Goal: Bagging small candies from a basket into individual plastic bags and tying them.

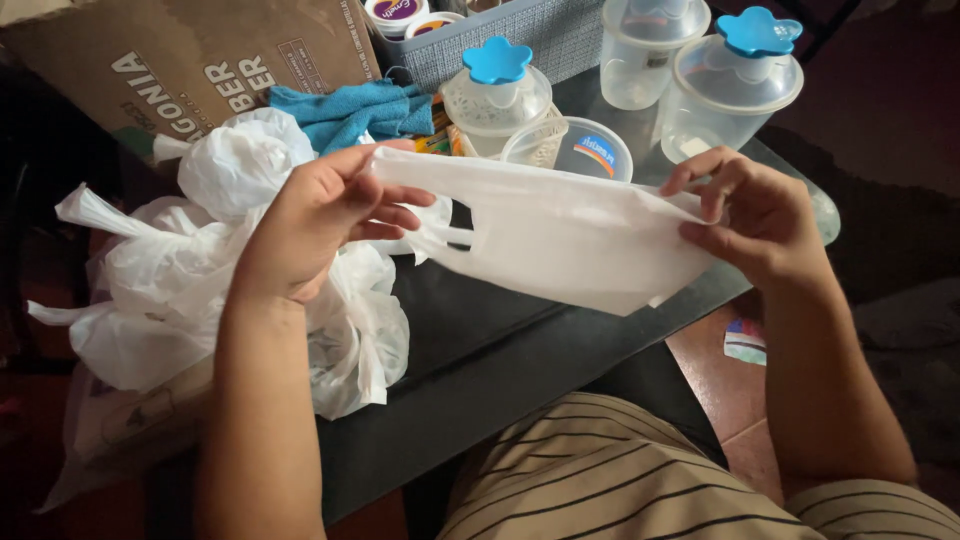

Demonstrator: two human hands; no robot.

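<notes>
Fingers (385,205) of both hands pinch the white plastic bag (560,235) stretched between them

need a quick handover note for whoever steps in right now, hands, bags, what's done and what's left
Left hand: pinches the handle end of a flattened white plastic bag.
Right hand: pinches the bag's other end, holding it stretched above the dark table.
Pile of crumpled white bags: on the table's left edge, beside the left hand.
Done: this bag is smoothed flat, not yet folded.
Left: the pile looks untouched, still crumpled.
Behind: clear lidded containers and a blue cloth.
</notes>
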